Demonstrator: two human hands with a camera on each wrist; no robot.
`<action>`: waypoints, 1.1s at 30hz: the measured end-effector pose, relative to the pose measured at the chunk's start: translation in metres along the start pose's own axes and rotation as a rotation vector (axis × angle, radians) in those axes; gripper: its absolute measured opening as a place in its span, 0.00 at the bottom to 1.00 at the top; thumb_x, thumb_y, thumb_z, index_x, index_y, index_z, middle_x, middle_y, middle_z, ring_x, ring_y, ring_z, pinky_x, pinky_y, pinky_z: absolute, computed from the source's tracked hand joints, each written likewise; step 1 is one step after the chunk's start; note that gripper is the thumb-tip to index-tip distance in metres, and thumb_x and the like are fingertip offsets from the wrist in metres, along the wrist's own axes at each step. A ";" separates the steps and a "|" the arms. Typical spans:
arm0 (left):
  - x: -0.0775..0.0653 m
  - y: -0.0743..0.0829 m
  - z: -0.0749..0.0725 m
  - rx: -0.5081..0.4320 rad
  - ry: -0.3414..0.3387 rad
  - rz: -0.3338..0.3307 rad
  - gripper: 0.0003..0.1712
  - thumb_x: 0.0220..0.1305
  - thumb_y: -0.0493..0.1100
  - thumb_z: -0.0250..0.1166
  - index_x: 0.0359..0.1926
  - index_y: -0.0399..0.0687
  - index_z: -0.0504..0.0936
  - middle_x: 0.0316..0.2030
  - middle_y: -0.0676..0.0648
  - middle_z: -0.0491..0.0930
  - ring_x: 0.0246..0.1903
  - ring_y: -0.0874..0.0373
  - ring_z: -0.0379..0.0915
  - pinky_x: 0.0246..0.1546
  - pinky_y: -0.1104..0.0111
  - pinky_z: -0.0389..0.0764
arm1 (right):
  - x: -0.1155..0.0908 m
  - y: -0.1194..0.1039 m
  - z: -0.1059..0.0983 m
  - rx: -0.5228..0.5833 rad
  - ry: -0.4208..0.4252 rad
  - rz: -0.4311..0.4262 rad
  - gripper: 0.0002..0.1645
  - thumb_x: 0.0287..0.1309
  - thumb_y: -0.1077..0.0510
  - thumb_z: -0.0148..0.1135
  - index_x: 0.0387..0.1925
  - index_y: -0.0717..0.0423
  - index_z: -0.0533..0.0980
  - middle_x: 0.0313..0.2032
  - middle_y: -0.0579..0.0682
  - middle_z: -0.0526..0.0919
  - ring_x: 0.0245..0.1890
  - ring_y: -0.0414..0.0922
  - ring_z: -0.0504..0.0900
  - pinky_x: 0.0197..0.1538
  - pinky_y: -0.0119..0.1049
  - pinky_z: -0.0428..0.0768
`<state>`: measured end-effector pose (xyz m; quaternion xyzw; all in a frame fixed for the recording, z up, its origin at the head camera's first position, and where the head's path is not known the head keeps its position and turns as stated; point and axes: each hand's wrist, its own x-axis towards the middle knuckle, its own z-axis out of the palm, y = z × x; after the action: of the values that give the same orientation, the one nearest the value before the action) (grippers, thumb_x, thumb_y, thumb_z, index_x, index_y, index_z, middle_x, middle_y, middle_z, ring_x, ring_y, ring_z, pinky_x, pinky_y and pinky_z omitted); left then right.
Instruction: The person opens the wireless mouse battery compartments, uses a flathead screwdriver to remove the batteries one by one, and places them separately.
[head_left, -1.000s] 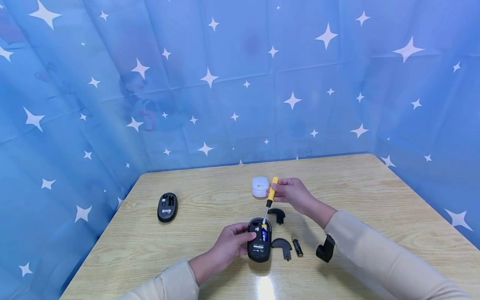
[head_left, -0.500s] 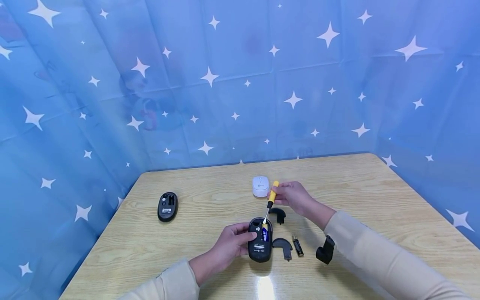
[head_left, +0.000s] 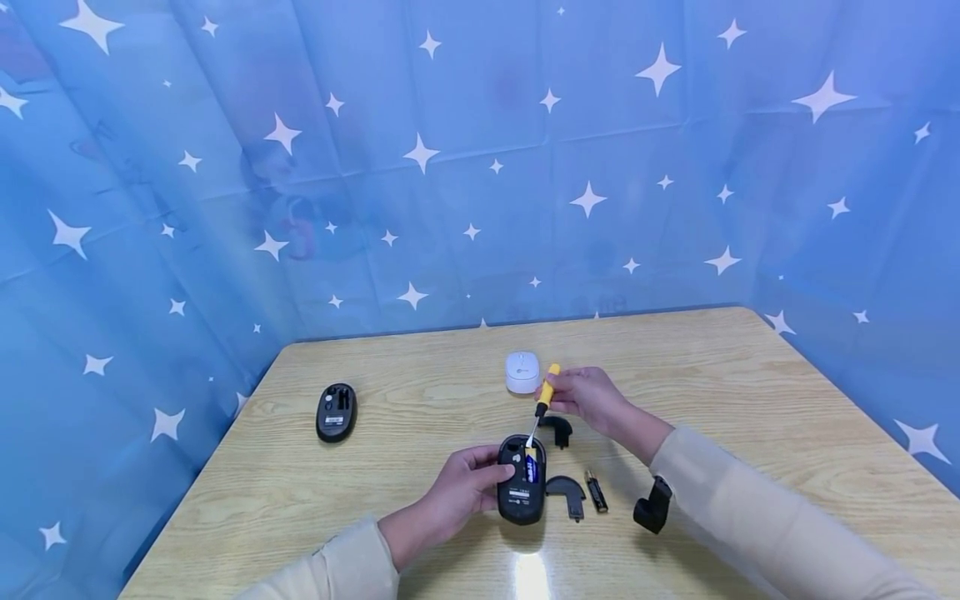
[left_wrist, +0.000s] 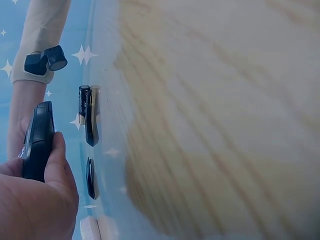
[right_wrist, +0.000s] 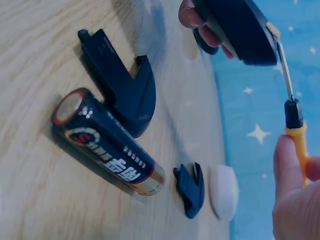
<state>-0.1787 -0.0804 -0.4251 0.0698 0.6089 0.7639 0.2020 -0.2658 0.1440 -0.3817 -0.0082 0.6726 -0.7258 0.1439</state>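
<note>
My left hand [head_left: 461, 486] grips a black computer mouse [head_left: 520, 504] with its underside turned up, thumb over the left edge. A blue and yellow battery [head_left: 532, 468] lies in the mouse's battery slot. In my right hand [head_left: 588, 398] is a screwdriver [head_left: 547, 392] with a yellow handle, pinched near its top. Its metal tip meets the far end of the battery. The right wrist view shows the mouse [right_wrist: 242, 30] raised above the table and the screwdriver shaft [right_wrist: 286, 70] reaching its end. In the left wrist view, fingers of the left hand [left_wrist: 37, 200] wrap the mouse's side.
Two black battery covers [head_left: 567, 492] [head_left: 557, 430] lie right of the held mouse. A loose dark battery [head_left: 596, 492] rests beside the nearer one. At the back is a white mouse [head_left: 522, 372]; another black mouse [head_left: 335, 413] lies underside up at left. A blue star-patterned curtain [head_left: 450, 167] hangs behind.
The screwdriver handle and right hand have shifted slightly down and to the right, with the tip staying at the battery's end. The left hand keeps its hold on the mouse.
</note>
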 end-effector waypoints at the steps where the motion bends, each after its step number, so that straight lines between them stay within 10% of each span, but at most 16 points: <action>1: 0.000 0.000 0.000 -0.002 -0.001 0.000 0.24 0.62 0.32 0.60 0.59 0.26 0.72 0.46 0.38 0.78 0.42 0.48 0.80 0.43 0.56 0.84 | -0.001 -0.001 0.000 0.006 0.008 -0.013 0.23 0.72 0.62 0.50 0.58 0.79 0.64 0.37 0.56 0.84 0.41 0.46 0.84 0.43 0.31 0.84; 19: -0.001 0.003 -0.002 0.006 0.004 -0.013 0.25 0.64 0.34 0.60 0.60 0.26 0.71 0.48 0.37 0.77 0.43 0.48 0.80 0.44 0.57 0.84 | -0.024 -0.017 0.005 -0.120 0.036 -0.319 0.21 0.70 0.57 0.55 0.55 0.71 0.69 0.49 0.67 0.80 0.47 0.49 0.83 0.50 0.40 0.82; 33: -0.002 -0.001 -0.003 0.024 0.019 -0.031 0.24 0.64 0.34 0.60 0.59 0.24 0.71 0.45 0.38 0.79 0.42 0.47 0.81 0.42 0.59 0.85 | -0.047 -0.019 0.024 -0.492 -0.223 -0.918 0.12 0.64 0.72 0.56 0.48 0.65 0.76 0.39 0.56 0.85 0.36 0.45 0.85 0.35 0.34 0.85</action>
<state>-0.1778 -0.0842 -0.4265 0.0554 0.6209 0.7540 0.2070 -0.2196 0.1320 -0.3525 -0.4125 0.7308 -0.5295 -0.1241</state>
